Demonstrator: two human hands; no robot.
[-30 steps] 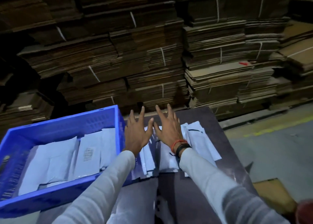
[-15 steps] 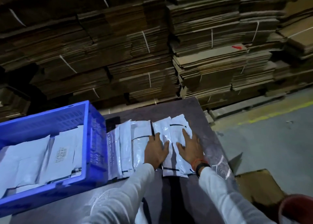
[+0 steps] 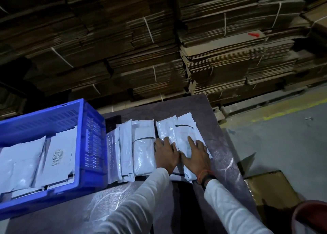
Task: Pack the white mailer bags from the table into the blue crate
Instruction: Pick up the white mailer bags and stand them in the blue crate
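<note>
Several white mailer bags (image 3: 143,145) lie in an overlapping row on the dark table (image 3: 191,106), right of the blue crate (image 3: 92,136). The crate holds more white bags (image 3: 58,154), one with a barcode label. My left hand (image 3: 166,154) lies flat, palm down, on the bags near the middle of the row. My right hand (image 3: 196,152) rests flat on the rightmost bags (image 3: 184,131), fingers spread. Neither hand is closed around a bag.
Tall stacks of strapped flat cardboard (image 3: 159,48) rise right behind the table. The table's right edge drops to a concrete floor (image 3: 283,136), where a cardboard box (image 3: 272,189) and a red object (image 3: 311,217) sit at the lower right.
Both hands came back from the far end of the row and now press flat on the right-hand bags. My view shifted right, so the crate sits further left.
</note>
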